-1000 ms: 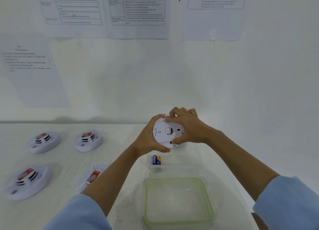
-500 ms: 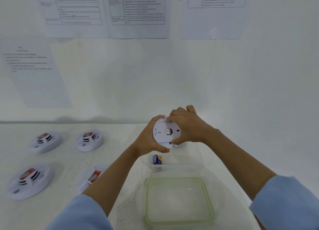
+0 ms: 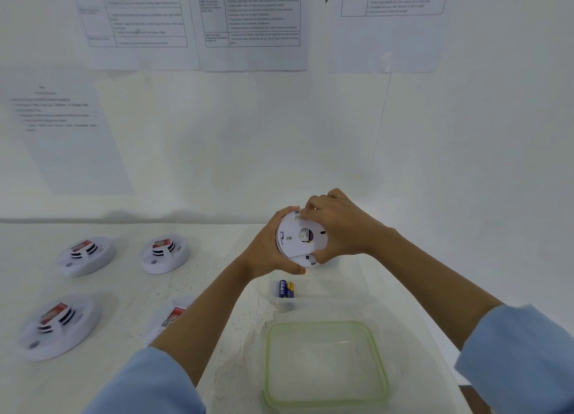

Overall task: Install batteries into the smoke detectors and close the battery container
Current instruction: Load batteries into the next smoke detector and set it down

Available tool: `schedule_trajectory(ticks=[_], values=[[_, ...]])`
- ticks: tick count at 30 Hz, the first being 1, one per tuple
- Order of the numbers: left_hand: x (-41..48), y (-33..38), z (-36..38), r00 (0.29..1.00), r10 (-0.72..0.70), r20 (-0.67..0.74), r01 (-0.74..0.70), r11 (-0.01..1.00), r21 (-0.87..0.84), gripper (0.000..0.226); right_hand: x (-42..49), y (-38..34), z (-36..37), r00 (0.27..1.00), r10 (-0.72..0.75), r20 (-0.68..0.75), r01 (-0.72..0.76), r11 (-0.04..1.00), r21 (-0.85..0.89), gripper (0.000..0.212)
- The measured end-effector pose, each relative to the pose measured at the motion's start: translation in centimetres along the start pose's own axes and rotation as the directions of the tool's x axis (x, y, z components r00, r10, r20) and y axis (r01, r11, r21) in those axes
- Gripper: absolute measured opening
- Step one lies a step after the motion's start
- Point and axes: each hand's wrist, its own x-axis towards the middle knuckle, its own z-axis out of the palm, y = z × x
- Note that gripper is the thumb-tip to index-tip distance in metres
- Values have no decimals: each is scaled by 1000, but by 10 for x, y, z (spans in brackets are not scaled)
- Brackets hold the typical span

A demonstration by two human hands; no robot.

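Note:
Both hands hold a round white smoke detector (image 3: 296, 238) above the table, its flat back plate facing me. My left hand (image 3: 268, 252) cups its left rim and underside. My right hand (image 3: 338, 224) grips the top and right edge, thumb on the lower rim. The back plate sits slightly off the body along the lower edge. Below the hands stands a clear plastic battery container (image 3: 348, 292) with a blue and yellow battery (image 3: 286, 289) at its left end. Its green-rimmed lid (image 3: 270, 361) lies nearer me on the table.
Several white smoke detectors with red labels lie on the table to the left: two at the back (image 3: 85, 255) (image 3: 163, 252), one front left (image 3: 57, 325), one (image 3: 172, 317) partly hidden by my left forearm. Printed sheets hang on the wall. The table edge runs at right.
My right hand has shifted round the detector's top edge, and the back plate has turned a little. The detector stays at about the same height above the container.

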Motion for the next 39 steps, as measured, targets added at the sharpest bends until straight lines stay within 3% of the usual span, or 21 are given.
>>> schedule_trajectory(ticks=[5,9,14,20,26,33,34,36,39], values=[[-3,1,-2,1000,0,-6,0,1000,-3,97,-4,6,0,997,38,-72,-39,999,-19,69],[-9,3,-7,999,-9,-32,9,1000,-14,100,-12,5,2,991,112,-74,-107,992,71,71],[-21,5,-20,998,-25,-52,22,997,-69,103,-32,-11,3,971,238,-14,-224,930,292,74],[-49,12,-27,994,-69,-84,62,995,-85,102,-71,-48,5,946,277,169,-324,774,545,59],[-79,25,-16,987,-92,-130,83,994,-72,101,-100,-72,23,891,215,399,-404,777,482,53],[-107,43,4,982,-129,-136,120,990,-69,101,-115,-83,45,845,225,484,-462,763,451,59],[-110,44,5,981,-132,-141,123,990,-70,99,-117,-82,43,859,246,449,-468,733,494,54],[-115,46,7,980,-133,-150,124,990,-68,98,-116,-81,33,916,327,234,-398,651,647,32],[-117,51,8,980,-136,-146,126,989,-78,98,-101,-85,14,892,432,-132,-200,639,743,21]])
